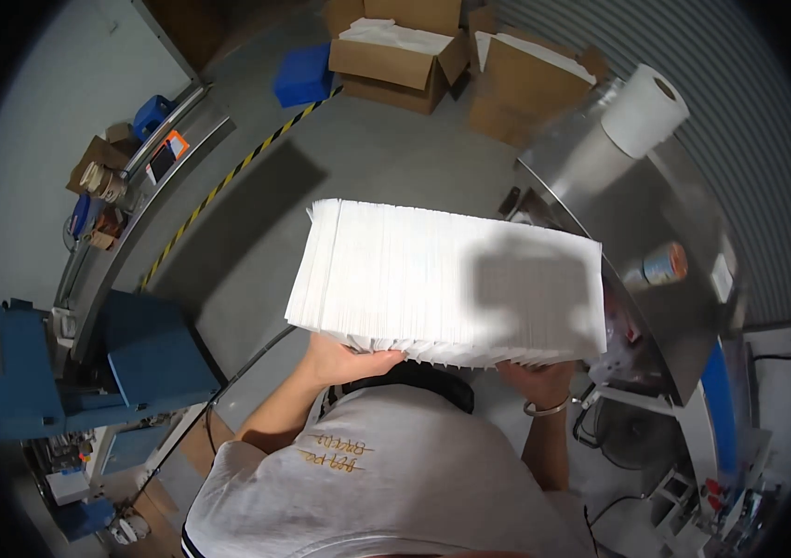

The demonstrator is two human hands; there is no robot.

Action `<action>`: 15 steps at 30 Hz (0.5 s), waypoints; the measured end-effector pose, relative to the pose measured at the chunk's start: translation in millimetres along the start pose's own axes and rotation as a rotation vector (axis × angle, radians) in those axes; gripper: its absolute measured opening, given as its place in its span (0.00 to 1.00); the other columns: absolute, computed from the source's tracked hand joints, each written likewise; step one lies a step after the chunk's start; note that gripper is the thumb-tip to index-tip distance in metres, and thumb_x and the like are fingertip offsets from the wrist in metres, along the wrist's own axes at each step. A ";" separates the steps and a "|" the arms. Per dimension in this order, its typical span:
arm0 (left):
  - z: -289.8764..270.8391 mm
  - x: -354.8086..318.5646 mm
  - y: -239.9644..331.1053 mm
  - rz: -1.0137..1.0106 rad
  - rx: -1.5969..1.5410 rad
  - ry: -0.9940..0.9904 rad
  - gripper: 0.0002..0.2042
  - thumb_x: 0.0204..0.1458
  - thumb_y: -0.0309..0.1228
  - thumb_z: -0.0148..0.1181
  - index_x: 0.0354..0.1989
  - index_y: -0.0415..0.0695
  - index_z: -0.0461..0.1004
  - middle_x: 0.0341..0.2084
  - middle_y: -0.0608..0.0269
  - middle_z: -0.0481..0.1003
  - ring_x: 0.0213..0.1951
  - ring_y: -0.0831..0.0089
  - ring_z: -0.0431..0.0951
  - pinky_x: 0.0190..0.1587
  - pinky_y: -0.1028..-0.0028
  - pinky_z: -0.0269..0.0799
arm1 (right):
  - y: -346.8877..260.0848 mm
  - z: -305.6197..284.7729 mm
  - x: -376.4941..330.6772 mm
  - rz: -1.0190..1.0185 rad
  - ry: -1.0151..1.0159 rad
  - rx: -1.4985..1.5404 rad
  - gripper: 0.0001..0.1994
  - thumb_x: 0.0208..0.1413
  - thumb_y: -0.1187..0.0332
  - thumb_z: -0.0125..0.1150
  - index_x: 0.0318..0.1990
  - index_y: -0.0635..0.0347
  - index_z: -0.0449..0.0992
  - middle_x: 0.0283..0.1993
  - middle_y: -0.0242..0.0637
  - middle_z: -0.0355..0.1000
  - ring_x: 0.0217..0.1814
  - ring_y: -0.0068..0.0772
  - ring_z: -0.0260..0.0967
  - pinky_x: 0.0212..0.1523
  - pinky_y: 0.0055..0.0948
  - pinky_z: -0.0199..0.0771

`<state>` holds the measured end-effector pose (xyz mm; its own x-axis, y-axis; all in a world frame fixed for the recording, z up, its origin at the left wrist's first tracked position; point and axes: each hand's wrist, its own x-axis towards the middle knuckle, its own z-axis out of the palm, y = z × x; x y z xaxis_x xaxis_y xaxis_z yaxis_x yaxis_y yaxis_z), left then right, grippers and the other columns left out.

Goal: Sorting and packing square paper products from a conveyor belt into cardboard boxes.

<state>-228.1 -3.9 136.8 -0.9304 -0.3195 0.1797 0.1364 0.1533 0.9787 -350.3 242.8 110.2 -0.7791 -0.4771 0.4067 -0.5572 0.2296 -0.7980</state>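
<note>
A long, thick stack of white paper (395, 270) is held out in front of my body, its many thin edges facing up. My left hand (347, 359) grips it from below at the near left side, thumb laid along the lower edge. Under the near right part, my right hand (540, 376) supports the same stack; most of its fingers are hidden beneath the paper. A metal bracelet (547, 407) circles my right wrist. The lower edges of the sheets look slightly uneven, and a dark shadow covers the stack's right half.
On the right stands a metal table (618, 200) bearing a large white roll (644, 112) and an orange-topped container (665, 264). Open cardboard boxes (381, 70) holding white paper sit ahead, beside a blue bin (303, 76). Yellow-black tape (219, 191) crosses the floor; blue cabinets (153, 349) stand left.
</note>
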 end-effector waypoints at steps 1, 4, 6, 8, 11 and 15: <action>-10.9 17.1 -3.5 -0.078 -0.065 -0.020 0.19 0.34 0.25 0.68 0.38 0.38 0.72 0.31 0.62 0.74 0.33 0.75 0.74 0.36 0.75 0.70 | 4.7 9.2 20.7 0.003 -0.006 0.003 0.25 0.27 0.65 0.76 0.37 0.63 0.74 0.34 0.36 0.74 0.33 0.28 0.73 0.32 0.27 0.73; -40.9 86.4 -19.1 0.116 -0.047 0.007 0.15 0.35 0.24 0.67 0.35 0.39 0.74 0.28 0.63 0.75 0.30 0.77 0.74 0.32 0.77 0.70 | 17.1 39.1 95.8 -0.040 -0.046 0.019 0.24 0.28 0.64 0.75 0.38 0.61 0.75 0.35 0.36 0.74 0.34 0.30 0.74 0.34 0.28 0.74; -64.2 131.0 -30.2 0.082 -0.013 -0.018 0.16 0.34 0.24 0.67 0.35 0.39 0.74 0.28 0.63 0.75 0.30 0.77 0.74 0.33 0.77 0.70 | 25.4 57.6 139.9 0.027 -0.018 0.140 0.23 0.28 0.68 0.74 0.37 0.63 0.75 0.35 0.37 0.75 0.35 0.25 0.72 0.36 0.27 0.72; -84.3 171.4 -36.0 0.040 0.015 -0.067 0.16 0.34 0.24 0.67 0.35 0.39 0.74 0.28 0.63 0.75 0.30 0.77 0.74 0.33 0.77 0.69 | 37.4 74.0 180.6 0.067 -0.053 0.186 0.22 0.28 0.67 0.74 0.37 0.62 0.75 0.35 0.36 0.75 0.35 0.27 0.73 0.35 0.27 0.73; -116.3 231.5 -39.4 0.091 0.143 -0.121 0.17 0.35 0.23 0.66 0.38 0.37 0.73 0.30 0.62 0.75 0.33 0.77 0.74 0.34 0.77 0.70 | 46.1 98.7 236.0 0.119 -0.051 0.207 0.21 0.29 0.67 0.74 0.36 0.60 0.76 0.34 0.35 0.75 0.34 0.28 0.73 0.34 0.26 0.73; -139.8 297.0 -66.3 0.028 -0.046 -0.015 0.18 0.36 0.23 0.65 0.40 0.36 0.72 0.32 0.60 0.75 0.35 0.76 0.74 0.36 0.77 0.70 | 54.8 136.0 316.1 0.146 0.003 0.240 0.18 0.28 0.69 0.73 0.32 0.59 0.76 0.30 0.32 0.75 0.33 0.29 0.73 0.32 0.26 0.72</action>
<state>-465.9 -239.7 139.1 -0.9308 -0.3019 0.2063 0.1780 0.1189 0.9768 -588.1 -10.8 134.5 -0.8472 -0.4513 0.2802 -0.3547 0.0880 -0.9308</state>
